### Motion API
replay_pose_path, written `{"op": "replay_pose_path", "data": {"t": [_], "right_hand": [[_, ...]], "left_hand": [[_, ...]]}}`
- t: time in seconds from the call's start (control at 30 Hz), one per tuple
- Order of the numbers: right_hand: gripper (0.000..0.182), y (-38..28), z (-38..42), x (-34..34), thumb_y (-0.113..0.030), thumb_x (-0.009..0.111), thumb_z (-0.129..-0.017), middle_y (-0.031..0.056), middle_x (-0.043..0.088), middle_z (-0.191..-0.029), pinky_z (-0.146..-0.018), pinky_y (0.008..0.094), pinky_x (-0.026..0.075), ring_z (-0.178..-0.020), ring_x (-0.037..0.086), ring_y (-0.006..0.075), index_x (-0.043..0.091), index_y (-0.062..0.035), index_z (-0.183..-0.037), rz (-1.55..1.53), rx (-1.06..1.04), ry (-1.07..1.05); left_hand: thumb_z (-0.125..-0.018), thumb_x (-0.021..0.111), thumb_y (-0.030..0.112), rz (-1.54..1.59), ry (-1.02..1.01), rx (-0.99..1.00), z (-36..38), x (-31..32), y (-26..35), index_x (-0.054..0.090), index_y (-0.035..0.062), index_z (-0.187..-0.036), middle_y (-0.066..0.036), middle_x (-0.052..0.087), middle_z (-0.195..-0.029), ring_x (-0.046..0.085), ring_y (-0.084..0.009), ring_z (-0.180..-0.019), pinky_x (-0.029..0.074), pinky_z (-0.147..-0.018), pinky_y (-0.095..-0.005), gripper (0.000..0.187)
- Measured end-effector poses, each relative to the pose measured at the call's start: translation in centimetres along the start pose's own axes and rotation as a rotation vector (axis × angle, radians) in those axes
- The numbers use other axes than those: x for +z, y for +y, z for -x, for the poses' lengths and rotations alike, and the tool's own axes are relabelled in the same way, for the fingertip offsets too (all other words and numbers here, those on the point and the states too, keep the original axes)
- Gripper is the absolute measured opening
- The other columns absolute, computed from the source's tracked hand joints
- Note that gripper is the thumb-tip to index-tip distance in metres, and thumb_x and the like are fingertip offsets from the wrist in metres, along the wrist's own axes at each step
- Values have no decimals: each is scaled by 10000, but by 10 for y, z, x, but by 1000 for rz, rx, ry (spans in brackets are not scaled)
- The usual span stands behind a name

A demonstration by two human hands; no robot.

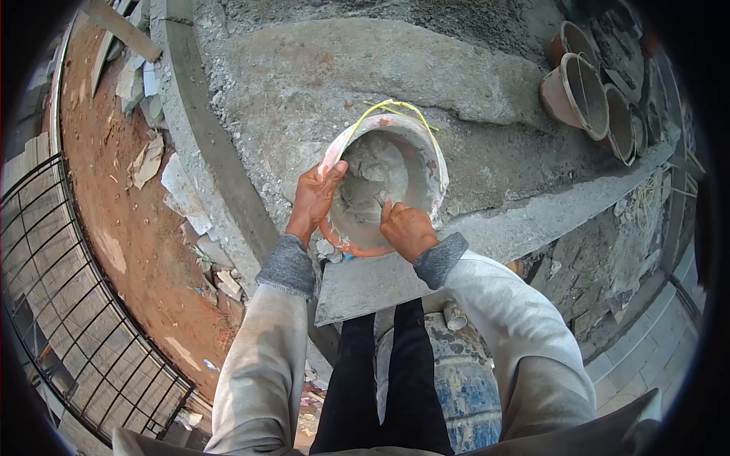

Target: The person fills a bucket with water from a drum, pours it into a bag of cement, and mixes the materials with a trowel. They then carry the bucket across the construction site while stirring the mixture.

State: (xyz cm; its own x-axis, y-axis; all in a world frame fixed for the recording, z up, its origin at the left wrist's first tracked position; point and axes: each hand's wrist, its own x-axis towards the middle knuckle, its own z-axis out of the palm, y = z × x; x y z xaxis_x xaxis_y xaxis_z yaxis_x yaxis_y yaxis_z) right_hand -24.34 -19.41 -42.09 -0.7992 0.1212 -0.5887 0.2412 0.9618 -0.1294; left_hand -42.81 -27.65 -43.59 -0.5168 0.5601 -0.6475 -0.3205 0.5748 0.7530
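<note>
An orange bucket [439,178], its rim caked with pale cement and its yellow cord handle [391,102] over the far side, stands in front of me. Wet grey mortar [357,194] lies inside. My left hand [313,199] is closed on the bucket's left rim, thumb over the edge. Over the near right rim, my right hand [409,230] is closed round what looks like a trowel [381,199]. Only a bit of its metal shows; the rest is hidden by the hand and mortar. A flat grey slab [372,287] lies between the bucket and my legs.
Several mortar-stained buckets [576,95] lie at the upper right. A concrete ledge [217,144] runs along the left, with broken tiles [185,194] and red soil beyond. A black metal grid [91,327] sits at far left. A stained blue drum [460,380] stands beside my legs.
</note>
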Motion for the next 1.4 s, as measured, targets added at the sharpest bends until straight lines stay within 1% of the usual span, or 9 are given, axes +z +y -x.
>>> {"op": "replay_pose_path", "data": {"t": [0.2, 0.33, 0.53, 0.63, 0.83, 1.03, 1.17, 1.23, 1.4], "right_hand": [[390, 53, 2, -10, -81, 572, -827, 197, 676, -851, -571, 371, 567, -774, 703, 283, 558, 109, -1168, -207, 225, 138], [337, 37, -15, 21, -99, 536, -802, 329, 646, -879, -733, 491, 540, -837, 660, 453, 544, 126, -1052, -683, 365, 42], [326, 15, -12, 28, -133, 546, -796, 390, 613, -951, -814, 484, 521, -940, 627, 494, 588, 140, -970, -967, 358, -235], [268, 12, -13, 37, -133, 564, -803, 303, 658, -859, -686, 458, 546, -772, 684, 409, 609, 110, -907, -1013, 294, -366], [132, 31, -8, 33, -114, 615, -841, 37, 554, -662, -423, 313, 467, -478, 557, 129, 542, -6, -858, -1532, 233, -600], [159, 41, -7, 56, -123, 608, -869, 45, 563, -657, -394, 284, 461, -484, 572, 119, 553, -17, -764, -1931, 56, -630], [137, 17, -13, 69, -126, 598, -885, 36, 561, -716, -393, 286, 476, -484, 569, 116, 553, -12, -946, -2277, 16, -552], [218, 5, -12, 79, -135, 588, -900, 35, 564, -748, -405, 288, 490, -487, 565, 113, 546, -5, -1070, -2446, 26, -513], [369, -32, -35, 59, -165, 553, -945, 55, 558, -837, -419, 287, 476, -545, 571, 114, 484, 38, -1244, -3488, -136, -288]], "left_hand": [[-874, 710, 418, 56, -13, -3, 4, 3, -2, 573, -21, -1288, -64, 642, -1160, 560, -131, -1045, 429, -924, -268, 619], [-878, 708, 409, 119, 1, 21, 15, 7, 4, 542, -19, -1324, -71, 633, -1201, 553, -131, -1079, 421, -948, -271, 640], [-913, 671, 386, 129, 16, -29, 12, -2, -16, 542, -19, -1323, -50, 636, -1155, 558, -109, -1035, 435, -899, -245, 590], [-916, 668, 379, 133, 20, 22, 13, 5, -16, 547, -19, -1317, -50, 636, -1148, 558, -110, -1031, 442, -889, -247, 578], [-921, 665, 368, 167, 34, 29, 12, 9, -13, 559, -21, -1301, -45, 636, -1132, 558, -112, -1019, 443, -881, -248, 553], [-934, 640, 397, 54, 87, 0, 10, 3, -23, 588, -31, -1235, -20, 631, -1043, 546, -89, -927, 451, -817, -246, 526], [-945, 613, 427, 52, 149, 31, 13, 1, -37, 611, -11, -1152, -3, 623, -983, 531, -75, -877, 450, -781, -246, 484], [-938, 603, 465, 59, 182, 10, 12, 2, -40, 607, 26, -1121, 50, 532, -845, 425, -38, -722, 373, -641, -223, 476], [-939, 593, 479, 127, 263, -62, 21, 6, -49, 593, 34, -1159, 69, 503, -808, 384, -20, -652, 342, -578, -211, 497]]}}
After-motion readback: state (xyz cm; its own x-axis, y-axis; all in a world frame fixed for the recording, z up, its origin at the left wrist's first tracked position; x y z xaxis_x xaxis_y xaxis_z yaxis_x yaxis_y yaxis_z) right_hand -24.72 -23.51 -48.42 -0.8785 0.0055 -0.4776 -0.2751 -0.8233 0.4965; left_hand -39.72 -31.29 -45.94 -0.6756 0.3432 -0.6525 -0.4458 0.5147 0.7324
